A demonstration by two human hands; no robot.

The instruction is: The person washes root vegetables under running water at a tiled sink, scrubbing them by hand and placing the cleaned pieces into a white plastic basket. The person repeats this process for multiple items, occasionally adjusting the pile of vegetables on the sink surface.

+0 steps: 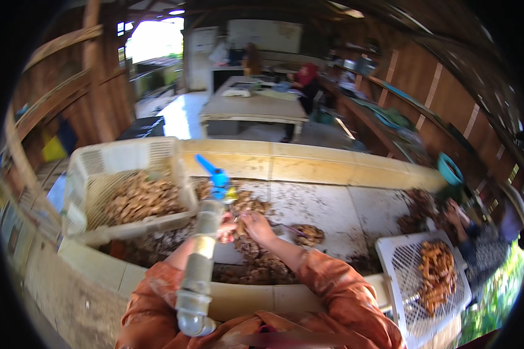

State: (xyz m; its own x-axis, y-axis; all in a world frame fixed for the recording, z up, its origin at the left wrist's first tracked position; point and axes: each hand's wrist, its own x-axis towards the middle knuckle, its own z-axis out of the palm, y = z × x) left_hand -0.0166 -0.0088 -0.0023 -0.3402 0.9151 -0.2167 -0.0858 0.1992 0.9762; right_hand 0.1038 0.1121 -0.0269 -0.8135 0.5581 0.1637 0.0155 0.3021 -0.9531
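Observation:
My left hand (226,228) shows partly from behind a grey pipe (199,256) with a blue valve handle (213,168). Its fingers are curled. Close beside it, my right hand (257,226) has its fingers bent inward toward the left one. Whatever lies between them is too small and blurred to name. Both hands are over a heap of knobbly, ginger-like roots (255,256) in a white-tiled trough (308,203). A thin dark stick-like thing (288,228) lies by my right wrist, pointing at a small clump of roots (308,234).
At the left stands a white plastic crate (122,152) of roots. A white perforated basket (399,247) with orange-brown roots sits at the right. Beyond it a co-worker's hands (457,214) reach over more roots. A teal basin (449,168) is on the far right rim; a table (239,109) stands behind.

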